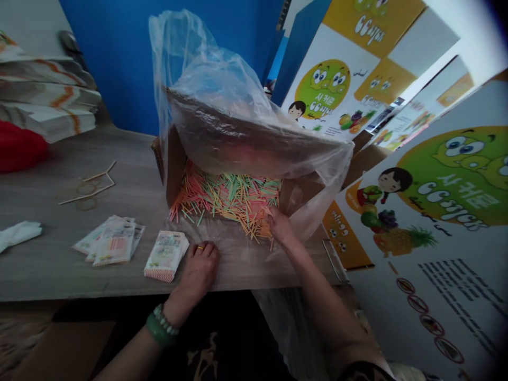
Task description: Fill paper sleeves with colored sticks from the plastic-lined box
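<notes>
A cardboard box (pixel 174 169) lined with a clear plastic bag (pixel 222 84) lies on its side on the grey table (pixel 130 180), spilling a heap of thin coloured sticks (pixel 230 198). My right hand (pixel 280 226) reaches into the heap's right edge, fingers curled among the sticks; what they pinch is hidden. My left hand (pixel 198 267) rests on the plastic at the table's front edge, fingers curled under, with a ring and a green bead bracelet (pixel 161 325) at the wrist. A bundled stack of small printed packets (pixel 165 255) lies just left of it.
Loose printed packets (pixel 111 241) lie further left, with rubber bands and wooden sticks (pixel 89 188) behind them. A white scrap (pixel 18 233), a red object (pixel 19 148) and stacked flat cartons (pixel 47 90) sit at the left. Printed cartons (pixel 436 201) crowd the right side.
</notes>
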Action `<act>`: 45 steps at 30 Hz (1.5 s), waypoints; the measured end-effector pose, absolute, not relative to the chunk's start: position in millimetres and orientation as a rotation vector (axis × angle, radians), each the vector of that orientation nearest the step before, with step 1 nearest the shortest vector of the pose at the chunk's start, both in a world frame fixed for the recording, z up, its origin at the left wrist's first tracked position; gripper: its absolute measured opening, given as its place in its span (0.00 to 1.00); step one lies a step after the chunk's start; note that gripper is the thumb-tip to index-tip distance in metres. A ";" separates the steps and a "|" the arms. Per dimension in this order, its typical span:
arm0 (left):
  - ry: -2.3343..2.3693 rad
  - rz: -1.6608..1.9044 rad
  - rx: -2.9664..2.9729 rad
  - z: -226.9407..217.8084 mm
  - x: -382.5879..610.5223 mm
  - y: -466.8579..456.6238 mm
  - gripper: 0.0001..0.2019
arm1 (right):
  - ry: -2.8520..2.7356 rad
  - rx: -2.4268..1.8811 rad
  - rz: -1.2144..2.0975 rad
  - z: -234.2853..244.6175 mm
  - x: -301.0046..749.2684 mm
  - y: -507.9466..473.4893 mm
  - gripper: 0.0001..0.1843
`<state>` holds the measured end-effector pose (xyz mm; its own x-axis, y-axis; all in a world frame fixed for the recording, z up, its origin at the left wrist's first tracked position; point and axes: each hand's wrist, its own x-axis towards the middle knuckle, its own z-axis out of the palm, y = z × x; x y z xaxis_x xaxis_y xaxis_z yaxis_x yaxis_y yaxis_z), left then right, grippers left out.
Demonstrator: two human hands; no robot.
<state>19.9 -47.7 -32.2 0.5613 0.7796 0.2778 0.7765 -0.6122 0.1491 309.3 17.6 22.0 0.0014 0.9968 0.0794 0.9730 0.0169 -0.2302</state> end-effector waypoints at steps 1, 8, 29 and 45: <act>1.370 0.541 2.724 -34.5 19.5 -46.9 0.13 | -2.034 -1.972 0.255 20.4 300.0 19.3 0.16; 1.430 1.028 1.900 -21.3 15.2 -27.0 0.18 | -1.737 -1.317 0.934 -19.2 200.0 10.3 0.12; 1.454 0.621 2.245 -0.9 56.6 -14.5 0.22 | -1.792 -1.455 0.770 -55.3 177.5 2.6 0.15; 1.706 0.456 2.363 16.1 47.5 -21.0 0.23 | -1.955 -1.260 0.616 -54.0 175.8 1.0 0.15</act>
